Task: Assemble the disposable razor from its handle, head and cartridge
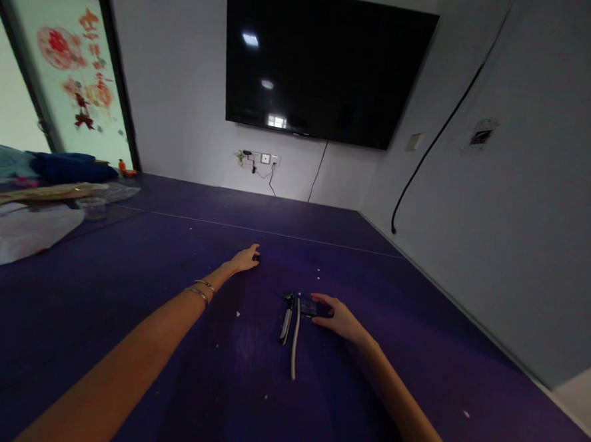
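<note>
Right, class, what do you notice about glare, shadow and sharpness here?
In the head view, bright reflections on the black television; in the head view, soft, dim shading over the purple surface; also there, the pale strip stands out, while the dark flat piece nearly blends in, its detail unclear.

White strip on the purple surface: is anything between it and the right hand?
Yes, at its far end: the small dark object lies between the white strip and the right hand. Toward the strip's near end, nothing visible stands between them.
</note>
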### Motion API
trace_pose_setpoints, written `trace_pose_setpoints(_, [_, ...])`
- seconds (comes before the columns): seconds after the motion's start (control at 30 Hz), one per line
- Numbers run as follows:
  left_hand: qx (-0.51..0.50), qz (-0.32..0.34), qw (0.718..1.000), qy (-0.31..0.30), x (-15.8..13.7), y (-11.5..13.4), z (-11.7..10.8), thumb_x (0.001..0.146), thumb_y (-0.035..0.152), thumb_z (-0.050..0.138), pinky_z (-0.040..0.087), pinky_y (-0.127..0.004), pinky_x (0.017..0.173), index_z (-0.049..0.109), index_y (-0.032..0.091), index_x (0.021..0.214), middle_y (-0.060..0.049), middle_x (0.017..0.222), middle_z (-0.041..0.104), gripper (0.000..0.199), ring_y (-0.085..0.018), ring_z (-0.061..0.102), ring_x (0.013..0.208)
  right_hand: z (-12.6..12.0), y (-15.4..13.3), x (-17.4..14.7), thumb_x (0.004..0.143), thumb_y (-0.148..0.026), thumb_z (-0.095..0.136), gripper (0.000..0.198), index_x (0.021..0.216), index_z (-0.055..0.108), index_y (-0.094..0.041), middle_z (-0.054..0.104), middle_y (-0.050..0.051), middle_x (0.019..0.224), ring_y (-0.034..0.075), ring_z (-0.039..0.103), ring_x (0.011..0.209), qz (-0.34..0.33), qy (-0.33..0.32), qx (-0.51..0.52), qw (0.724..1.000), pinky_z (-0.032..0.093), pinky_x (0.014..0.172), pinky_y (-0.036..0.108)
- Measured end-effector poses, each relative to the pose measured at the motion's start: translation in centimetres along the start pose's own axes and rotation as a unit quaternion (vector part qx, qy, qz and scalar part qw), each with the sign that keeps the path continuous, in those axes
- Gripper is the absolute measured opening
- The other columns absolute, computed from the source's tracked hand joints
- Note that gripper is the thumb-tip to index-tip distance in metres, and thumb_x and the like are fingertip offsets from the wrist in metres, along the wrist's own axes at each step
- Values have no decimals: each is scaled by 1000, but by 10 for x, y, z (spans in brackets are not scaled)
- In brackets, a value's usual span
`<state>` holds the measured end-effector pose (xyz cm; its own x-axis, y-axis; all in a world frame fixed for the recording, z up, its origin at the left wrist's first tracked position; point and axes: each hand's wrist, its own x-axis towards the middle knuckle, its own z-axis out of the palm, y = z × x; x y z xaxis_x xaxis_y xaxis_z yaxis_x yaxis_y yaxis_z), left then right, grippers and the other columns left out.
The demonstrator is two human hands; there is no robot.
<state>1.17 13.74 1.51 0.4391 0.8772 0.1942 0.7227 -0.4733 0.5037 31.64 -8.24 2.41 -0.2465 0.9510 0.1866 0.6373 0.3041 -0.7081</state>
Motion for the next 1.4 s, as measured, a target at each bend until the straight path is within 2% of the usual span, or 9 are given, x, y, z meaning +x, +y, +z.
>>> trace_pose_setpoints(0.17, [-4,-1,1000,18,-4,6,-5,70,19,60,40,-34,92,38,15,125,-12,113,62,59,-24,56,108,0,2,1,63,-29,70,61,121,53,-23,61,9,116,25,54,107,0,-2,22,1000,45,79,37])
trace_pose_setpoints(0.3, [-16,13,998,57,-11,25,-9,74,24,60,38,-35,94,45,16,118,-11,113,62,47,-23,54,111,0,6,3,62,-30,71,59,118,56,-22,62,8,114,23,57,102,10,26,60,998,46,76,34])
trace_pose_setpoints(0.4, [-29,49,995,82,-20,55,-11,75,27,60,35,-33,98,49,18,113,-10,120,58,40,-21,48,118,-1,7,7,65,-30,68,46,109,61,-19,66,8,105,21,60,91,19,85,87,992,47,74,33])
trace_pose_setpoints(0.53, [-81,180,974,108,-49,110,-12,76,25,62,36,-37,99,40,19,123,-8,115,61,53,-20,52,113,-6,-3,11,65,-30,67,33,94,66,-16,69,8,91,19,63,81,22,143,159,977,48,76,34])
trace_pose_setpoints(0.67, [-35,262,957,119,-91,162,-14,76,26,63,34,-42,101,46,21,119,-9,125,54,46,-22,46,120,-12,-25,11,64,-35,67,36,95,65,-17,70,8,88,20,64,80,64,135,249,957,48,63,28])
trace_pose_setpoints(0.8, [10,317,942,108,-122,193,-18,79,28,60,34,-42,102,41,24,124,-7,127,52,50,-21,42,123,-12,-50,6,66,-34,69,35,97,65,-20,70,6,90,18,63,81,74,100,330,936,47,61,25])
trace_pose_setpoints(0.9, [25,328,938,108,-132,200,-21,81,28,58,34,-43,103,39,24,126,-7,129,49,49,-21,39,125,-11,-68,3,68,-34,68,33,97,65,-20,68,5,89,16,63,80,64,76,381,919,47,63,24])
trace_pose_setpoints(1.07, [38,325,937,123,-140,198,-24,82,28,57,35,-43,102,40,22,123,-8,126,51,45,-21,40,124,-8,-88,0,66,-35,70,33,93,66,-17,66,4,84,15,62,76,74,58,435,896,48,64,26])
trace_pose_setpoints(1.4, [28,317,937,143,-147,194,-19,82,27,56,37,-45,99,40,23,122,-8,122,52,43,-23,43,121,2,-96,2,55,-32,76,31,79,64,-16,67,3,75,14,63,65,106,65,418,900,50,61,25])
